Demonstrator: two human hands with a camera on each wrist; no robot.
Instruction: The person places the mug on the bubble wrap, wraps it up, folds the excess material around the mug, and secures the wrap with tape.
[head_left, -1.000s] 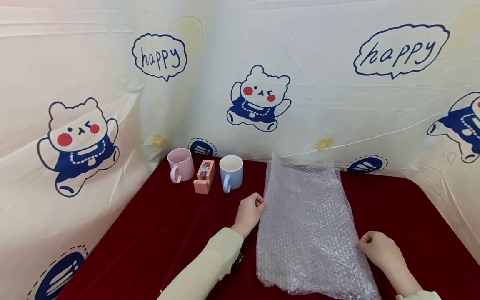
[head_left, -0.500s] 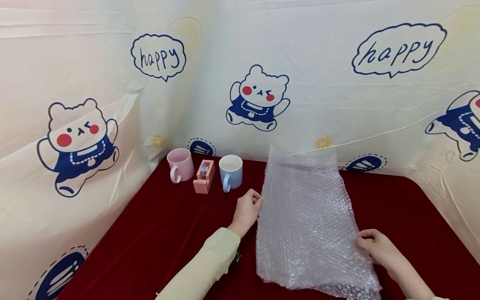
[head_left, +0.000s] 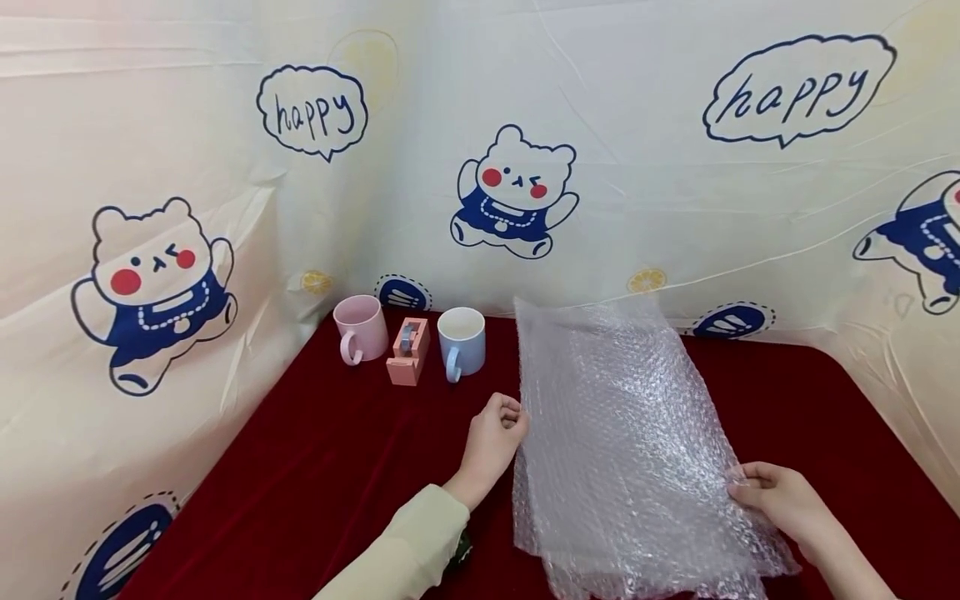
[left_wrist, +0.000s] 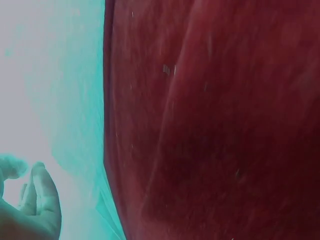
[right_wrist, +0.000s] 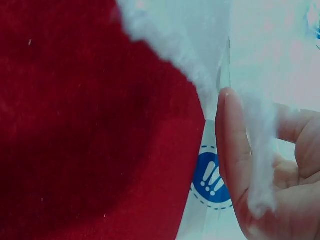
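A long sheet of clear bubble wrap (head_left: 622, 433) stretches from the back wall toward the front. Its lower end shows two offset layers. My left hand (head_left: 489, 440) pinches its left edge with thumb and fingertips. On the opposite side, nearer the front, my right hand (head_left: 783, 502) grips the right edge between thumb and fingers. The right wrist view shows the wrap (right_wrist: 262, 160) running between the thumb and the fingers. In the left wrist view only part of the left hand (left_wrist: 37, 205) appears, at the lower left corner.
At the back left stand a pink mug (head_left: 362, 329), a pink tape dispenser (head_left: 407, 354) and a light blue mug (head_left: 462, 342). Dark red cloth (head_left: 330, 467) covers the table. A printed white curtain (head_left: 637, 108) hangs behind and at both sides.
The upper layer of wrap has shifted right and toward the front, its far left corner moving left, so its lower end lies askew over the other layer. The right hand has moved slightly right.
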